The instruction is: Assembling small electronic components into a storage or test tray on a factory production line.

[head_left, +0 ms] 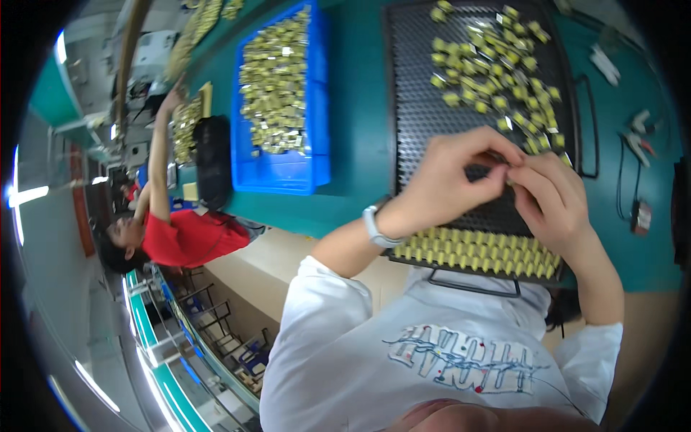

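Over the black tray (pixel 414 93), my left hand (pixel 450 176) and my right hand (pixel 554 198) meet with their fingertips pinched together. A trace of yellow shows at the fingertips of my right hand, apparently a small yellow component. What my left fingers grip is hidden. Beyond my hands, many loose yellow components (pixel 497 68) with shiny metallic faces lie scattered on the tray's studded surface. Along the tray's near edge, yellow components (pixel 475 250) stand upright in tight, even rows.
Left of the tray, a blue bin (pixel 317 129) holds a heap of similar yellow components on the green table (pixel 356 108). A black case (pixel 212 162) stands farther left, near a person in red (pixel 191 237) reaching across. Tools with a cable (pixel 637 147) lie at right.
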{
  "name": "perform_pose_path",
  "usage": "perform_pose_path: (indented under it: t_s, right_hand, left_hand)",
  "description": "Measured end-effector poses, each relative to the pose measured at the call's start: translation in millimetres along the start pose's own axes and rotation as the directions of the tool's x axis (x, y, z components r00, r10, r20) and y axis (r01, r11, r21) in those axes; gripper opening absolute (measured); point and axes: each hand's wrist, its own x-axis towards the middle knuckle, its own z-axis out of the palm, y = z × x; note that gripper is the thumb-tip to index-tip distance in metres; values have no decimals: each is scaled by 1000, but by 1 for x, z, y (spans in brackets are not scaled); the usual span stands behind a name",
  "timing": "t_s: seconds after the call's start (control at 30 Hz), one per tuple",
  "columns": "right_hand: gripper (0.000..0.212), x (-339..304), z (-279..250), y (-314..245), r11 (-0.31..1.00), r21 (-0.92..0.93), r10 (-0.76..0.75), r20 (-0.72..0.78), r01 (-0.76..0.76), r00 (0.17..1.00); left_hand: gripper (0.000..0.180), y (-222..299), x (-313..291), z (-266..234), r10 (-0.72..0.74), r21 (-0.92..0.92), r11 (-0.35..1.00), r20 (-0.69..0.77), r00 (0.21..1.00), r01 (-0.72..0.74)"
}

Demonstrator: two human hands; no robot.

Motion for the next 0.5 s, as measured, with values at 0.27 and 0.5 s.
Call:
perform_pose_path:
  t_s: [0.27,0.5]
  right_hand:
    - [33,2,-4,-5,998,1,64,54,-64,996]
    - [31,6,-4,-6,996,-5,92,74,-92,993]
  left_hand:
    - [18,7,-3,-4,-87,-68,994,64,994,91]
    - [19,7,3,-9,-189,-53,980,81,979,193]
